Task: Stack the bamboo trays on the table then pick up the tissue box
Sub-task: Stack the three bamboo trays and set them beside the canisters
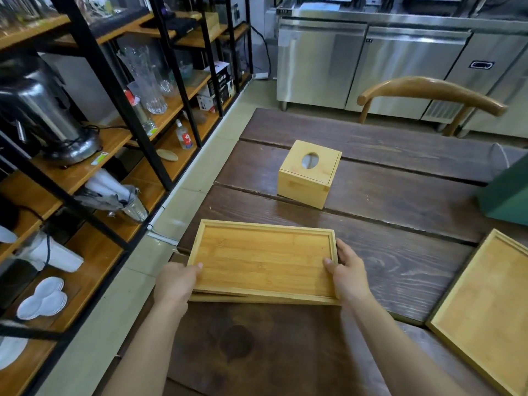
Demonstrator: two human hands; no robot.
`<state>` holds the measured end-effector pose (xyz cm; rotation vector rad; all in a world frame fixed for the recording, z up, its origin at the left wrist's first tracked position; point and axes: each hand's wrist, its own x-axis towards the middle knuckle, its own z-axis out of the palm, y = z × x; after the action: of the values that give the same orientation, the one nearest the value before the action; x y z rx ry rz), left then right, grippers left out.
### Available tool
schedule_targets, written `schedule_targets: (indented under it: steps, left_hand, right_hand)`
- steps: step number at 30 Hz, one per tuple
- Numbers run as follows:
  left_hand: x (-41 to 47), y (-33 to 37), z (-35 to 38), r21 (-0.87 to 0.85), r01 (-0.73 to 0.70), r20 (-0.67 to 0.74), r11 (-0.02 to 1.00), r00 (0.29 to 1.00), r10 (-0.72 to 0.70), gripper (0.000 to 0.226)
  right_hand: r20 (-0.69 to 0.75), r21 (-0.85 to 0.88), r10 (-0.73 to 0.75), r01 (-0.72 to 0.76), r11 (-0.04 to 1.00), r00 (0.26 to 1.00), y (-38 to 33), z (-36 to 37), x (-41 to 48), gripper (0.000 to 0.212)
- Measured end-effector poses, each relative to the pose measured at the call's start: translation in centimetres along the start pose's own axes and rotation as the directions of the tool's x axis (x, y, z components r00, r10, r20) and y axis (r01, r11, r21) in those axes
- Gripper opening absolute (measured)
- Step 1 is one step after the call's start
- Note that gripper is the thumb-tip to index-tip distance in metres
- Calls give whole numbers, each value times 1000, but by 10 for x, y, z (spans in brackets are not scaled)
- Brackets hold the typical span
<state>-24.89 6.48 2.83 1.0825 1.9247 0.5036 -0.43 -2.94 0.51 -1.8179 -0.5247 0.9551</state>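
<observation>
A rectangular bamboo tray (263,258) lies near the left front of the dark wooden table (400,270), resting on another tray whose edge (257,299) shows just beneath its near side. My left hand (175,282) grips the top tray's left near corner, thumb over the rim. My right hand (348,274) holds its right end the same way. A larger bamboo tray (485,307) lies flat at the table's right edge, partly out of view. The bamboo tissue box (308,174), with an oval hole on top, stands farther back at mid-table.
A black-framed shelf unit (94,155) with glassware, white dishes and a metal urn runs along the left. A green object (505,192) sits at the table's right. A wooden chair back (428,92) stands beyond the table, steel cabinets (371,67) behind it.
</observation>
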Motion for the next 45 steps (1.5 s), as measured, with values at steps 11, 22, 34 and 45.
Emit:
schedule_targets:
  steps: [11, 22, 34, 45]
  left_hand:
    - [-9, 6, -12, -44, 70, 420, 997, 906, -45, 83]
    - [-53, 60, -5, -228, -129, 497, 965, 837, 229, 45]
    - [-203, 66, 132, -610, 211, 659, 764, 670, 341, 73]
    - [-211, 138, 197, -253, -116, 762, 960, 587, 272, 28]
  right_hand:
    - [78, 263, 71, -89, 961, 994, 18, -34, -7, 57]
    - [342, 476, 119, -281, 833, 932, 10, -100, -36, 64]
    - [-117, 854, 58, 71, 516, 991, 16, -133, -89, 51]
    - [-284, 686, 51, 166, 708, 957, 40, -234, -124, 78]
